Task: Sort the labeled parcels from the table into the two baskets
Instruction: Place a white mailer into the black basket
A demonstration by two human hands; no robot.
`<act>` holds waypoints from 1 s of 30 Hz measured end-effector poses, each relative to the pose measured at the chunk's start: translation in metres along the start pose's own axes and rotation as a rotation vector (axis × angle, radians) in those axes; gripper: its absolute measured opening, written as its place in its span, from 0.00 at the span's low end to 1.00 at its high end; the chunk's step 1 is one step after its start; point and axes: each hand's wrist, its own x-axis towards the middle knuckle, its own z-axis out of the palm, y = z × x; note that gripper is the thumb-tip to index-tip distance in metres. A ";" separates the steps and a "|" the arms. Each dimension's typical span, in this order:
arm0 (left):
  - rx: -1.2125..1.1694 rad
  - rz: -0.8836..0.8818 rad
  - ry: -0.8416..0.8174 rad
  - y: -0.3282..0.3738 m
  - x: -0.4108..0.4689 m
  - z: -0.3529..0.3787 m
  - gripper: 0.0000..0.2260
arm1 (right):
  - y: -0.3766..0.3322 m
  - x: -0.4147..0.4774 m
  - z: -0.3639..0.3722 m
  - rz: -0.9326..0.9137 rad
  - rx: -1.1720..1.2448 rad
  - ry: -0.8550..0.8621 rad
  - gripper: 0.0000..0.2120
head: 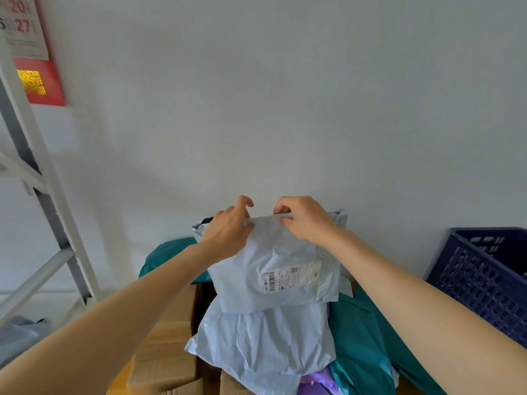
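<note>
A pale blue poly-bag parcel with a white shipping label hangs upright above the pile. My left hand pinches its top edge on the left, and my right hand pinches the same edge on the right. Beneath it lies a second pale blue parcel. Teal parcels sit to the right and behind on the left, and a purple parcel peeks out at the bottom. A dark blue plastic basket stands at the right edge.
Brown cardboard boxes lie under and left of the pile. A grey metal shelf frame rises at the left, with a red calendar on the white wall behind it. A grey bag rests low on the shelf.
</note>
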 end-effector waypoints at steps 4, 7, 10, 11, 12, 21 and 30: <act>-0.036 0.005 0.052 -0.003 -0.006 0.004 0.16 | -0.004 0.004 0.005 -0.005 -0.004 -0.046 0.06; -0.012 -0.035 0.193 -0.013 -0.011 0.006 0.26 | -0.004 0.009 0.004 0.014 -0.023 -0.022 0.05; -0.076 -0.168 0.332 -0.031 -0.020 0.004 0.34 | 0.000 0.014 -0.009 0.040 0.009 0.051 0.04; -0.103 -0.214 0.382 -0.038 -0.025 0.004 0.35 | 0.001 0.015 -0.015 0.046 0.030 0.076 0.04; -0.117 -0.255 0.422 -0.045 -0.029 0.005 0.36 | 0.003 0.017 -0.021 0.051 0.053 0.099 0.03; -0.416 -0.703 0.145 -0.063 -0.060 0.053 0.28 | -0.003 0.037 -0.066 0.061 0.169 0.279 0.01; -1.185 -0.893 -0.157 -0.021 -0.056 0.081 0.33 | -0.020 0.054 -0.099 0.110 0.396 0.390 0.04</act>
